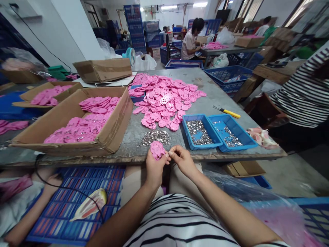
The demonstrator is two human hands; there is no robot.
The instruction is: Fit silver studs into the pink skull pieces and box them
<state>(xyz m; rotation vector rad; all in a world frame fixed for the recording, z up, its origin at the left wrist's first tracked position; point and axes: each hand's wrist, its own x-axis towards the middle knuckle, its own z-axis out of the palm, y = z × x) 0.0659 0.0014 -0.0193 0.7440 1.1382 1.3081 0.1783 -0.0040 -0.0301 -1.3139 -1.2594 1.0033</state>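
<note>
Between the thumb and fingers of my left hand (156,167) is a pink plastic piece (157,150), roughly round with a scalloped edge, held up at the table's front edge. My right hand (182,160) is pinched closed right beside it, its fingertips meeting my left thumb; whatever they hold is too small to make out. Just beyond my hands lies a heap of small shiny metal parts (156,137). Farther back spreads a large pile of similar pink pieces (167,97).
Left stands a cardboard box (120,116) of pink pieces. Two blue trays (204,147) (238,148) with metal parts sit right, near a yellow-handled tool (231,113). A co-worker's arm (33,212) is at lower left, beside a blue crate (64,223). Another person sits farther back.
</note>
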